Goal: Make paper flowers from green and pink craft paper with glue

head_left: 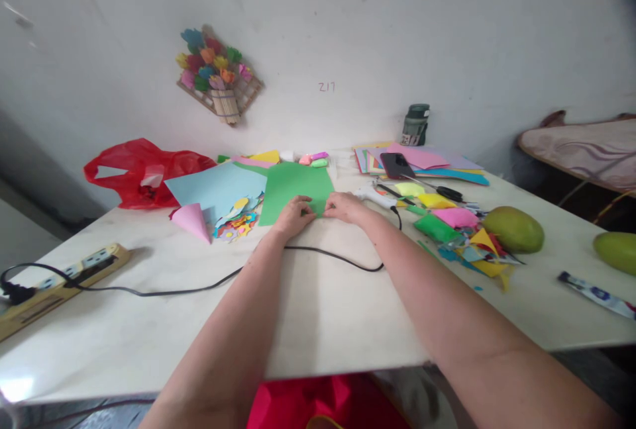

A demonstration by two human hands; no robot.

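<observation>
A green sheet of paper [298, 185] lies on the white table in front of me. My left hand [297, 216] is at its near edge, with curled fingers closed on the paper. Just to the right, my right hand [344, 208] pinches the sheet's near right corner between thumb and fingers. Left of the green sheet are a light blue sheet [216, 185], a pile of cut paper pieces [236, 220] and a pink paper cone [193, 222]. A white glue gun [375, 196] lies close beyond my right hand.
A black cord [338, 257] crosses the table under my arms from the power strip [84, 273]. Around the sides are a red plastic bag [144, 174], a phone [396, 165], scissors [447, 192], a bottle [415, 126], paper scraps and a green mango-like fruit [514, 229].
</observation>
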